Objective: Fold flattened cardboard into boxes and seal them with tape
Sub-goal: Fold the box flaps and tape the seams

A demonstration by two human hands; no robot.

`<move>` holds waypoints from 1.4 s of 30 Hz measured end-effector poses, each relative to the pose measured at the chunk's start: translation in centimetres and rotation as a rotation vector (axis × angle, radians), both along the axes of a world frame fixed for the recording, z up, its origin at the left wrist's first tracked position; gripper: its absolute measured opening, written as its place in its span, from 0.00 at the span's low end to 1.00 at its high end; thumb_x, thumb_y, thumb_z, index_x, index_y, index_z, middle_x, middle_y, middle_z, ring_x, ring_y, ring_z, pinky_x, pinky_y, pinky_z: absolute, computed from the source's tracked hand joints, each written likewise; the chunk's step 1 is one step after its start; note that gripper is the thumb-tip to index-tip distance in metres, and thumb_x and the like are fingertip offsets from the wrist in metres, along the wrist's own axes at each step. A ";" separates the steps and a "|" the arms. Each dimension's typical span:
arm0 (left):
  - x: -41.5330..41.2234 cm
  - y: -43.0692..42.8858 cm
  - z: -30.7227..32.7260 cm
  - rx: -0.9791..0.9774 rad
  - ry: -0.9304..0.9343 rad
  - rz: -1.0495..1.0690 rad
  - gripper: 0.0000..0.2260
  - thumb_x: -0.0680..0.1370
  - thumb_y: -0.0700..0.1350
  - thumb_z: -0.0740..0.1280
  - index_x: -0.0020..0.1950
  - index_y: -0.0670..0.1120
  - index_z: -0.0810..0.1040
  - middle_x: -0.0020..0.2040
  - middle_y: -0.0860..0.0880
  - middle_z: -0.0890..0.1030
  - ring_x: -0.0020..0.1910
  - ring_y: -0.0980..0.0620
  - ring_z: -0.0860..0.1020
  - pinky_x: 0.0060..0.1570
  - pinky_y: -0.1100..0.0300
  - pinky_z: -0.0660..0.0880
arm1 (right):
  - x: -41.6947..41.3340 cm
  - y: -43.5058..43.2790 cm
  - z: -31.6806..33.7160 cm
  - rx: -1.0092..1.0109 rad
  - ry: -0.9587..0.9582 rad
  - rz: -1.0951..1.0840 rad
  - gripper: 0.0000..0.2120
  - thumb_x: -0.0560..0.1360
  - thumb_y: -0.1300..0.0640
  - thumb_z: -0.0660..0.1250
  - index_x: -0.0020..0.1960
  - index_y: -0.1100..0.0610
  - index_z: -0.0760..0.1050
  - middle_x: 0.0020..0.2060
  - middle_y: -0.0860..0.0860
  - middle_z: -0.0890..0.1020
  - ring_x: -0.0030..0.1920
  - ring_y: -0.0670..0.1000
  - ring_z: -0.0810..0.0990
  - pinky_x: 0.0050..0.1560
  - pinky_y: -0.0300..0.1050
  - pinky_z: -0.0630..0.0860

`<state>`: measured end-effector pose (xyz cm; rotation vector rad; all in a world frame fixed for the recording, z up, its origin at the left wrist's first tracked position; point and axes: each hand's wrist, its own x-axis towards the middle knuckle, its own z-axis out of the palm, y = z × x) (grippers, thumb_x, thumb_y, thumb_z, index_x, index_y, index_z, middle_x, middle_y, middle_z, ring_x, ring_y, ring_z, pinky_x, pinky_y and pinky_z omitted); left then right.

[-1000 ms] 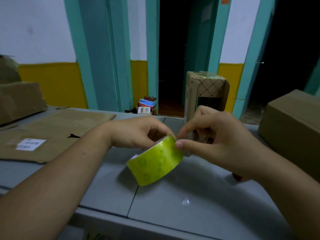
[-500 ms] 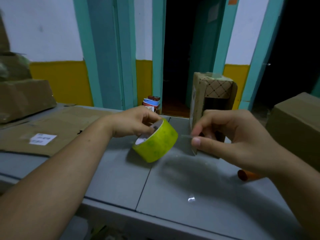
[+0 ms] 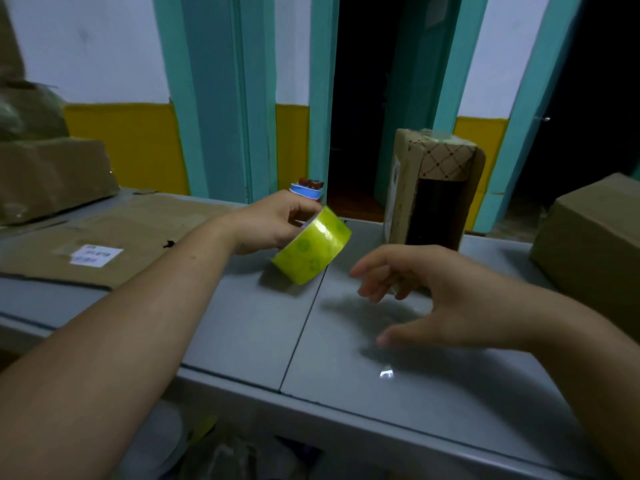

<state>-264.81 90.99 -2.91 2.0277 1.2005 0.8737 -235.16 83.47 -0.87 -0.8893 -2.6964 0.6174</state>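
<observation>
My left hand grips a yellow-green roll of tape just above the grey table, with fingers inside its core. My right hand hovers to the right of the roll, fingers spread and relaxed, holding nothing I can make out. A tall narrow cardboard box with a taped top stands upright just behind my right hand. A flattened sheet of cardboard with a white label lies on the table at the left.
A closed cardboard box sits at the right edge. More boxes are stacked at the far left. A small blue and red container stands behind my left hand. A dark open doorway lies beyond the table.
My right hand has let go of the pinched tape end and opened, dropping lower and to the right. My left hand has lifted the roll slightly up and away.
</observation>
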 end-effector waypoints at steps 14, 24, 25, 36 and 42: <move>0.4 0.2 -0.2 0.017 -0.012 0.026 0.16 0.77 0.37 0.76 0.64 0.44 0.84 0.59 0.45 0.86 0.60 0.43 0.84 0.64 0.39 0.79 | 0.9 -0.9 0.3 -0.124 -0.412 0.023 0.40 0.73 0.34 0.73 0.79 0.30 0.57 0.73 0.24 0.64 0.72 0.28 0.63 0.78 0.42 0.62; 0.4 0.1 0.1 0.042 -0.008 -0.013 0.15 0.77 0.38 0.76 0.63 0.43 0.84 0.59 0.43 0.86 0.59 0.42 0.84 0.62 0.43 0.80 | 0.1 -1.6 0.7 -0.037 -0.182 0.054 0.29 0.70 0.29 0.64 0.70 0.32 0.69 0.65 0.26 0.71 0.66 0.26 0.67 0.63 0.28 0.67; 0.4 0.0 0.1 0.040 -0.016 -0.020 0.15 0.76 0.38 0.76 0.63 0.42 0.84 0.59 0.43 0.86 0.59 0.42 0.84 0.62 0.44 0.81 | 0.0 -1.6 0.7 0.033 -0.126 0.034 0.26 0.71 0.29 0.62 0.68 0.34 0.72 0.63 0.28 0.74 0.64 0.28 0.69 0.61 0.28 0.69; 3.1 -1.8 1.1 0.011 0.000 -0.247 0.14 0.79 0.37 0.73 0.64 0.42 0.83 0.60 0.48 0.86 0.60 0.48 0.84 0.60 0.56 0.77 | -0.9 0.3 -1.1 0.466 0.248 -0.121 0.31 0.77 0.39 0.63 0.78 0.42 0.66 0.69 0.36 0.70 0.69 0.41 0.71 0.67 0.41 0.73; 4.3 -2.8 1.7 -0.013 -0.040 -0.345 0.18 0.77 0.31 0.74 0.66 0.42 0.81 0.58 0.51 0.86 0.60 0.52 0.84 0.55 0.64 0.77 | -1.3 1.1 -1.6 0.724 0.254 -0.037 0.26 0.80 0.41 0.62 0.73 0.53 0.76 0.68 0.48 0.77 0.65 0.51 0.77 0.54 0.56 0.77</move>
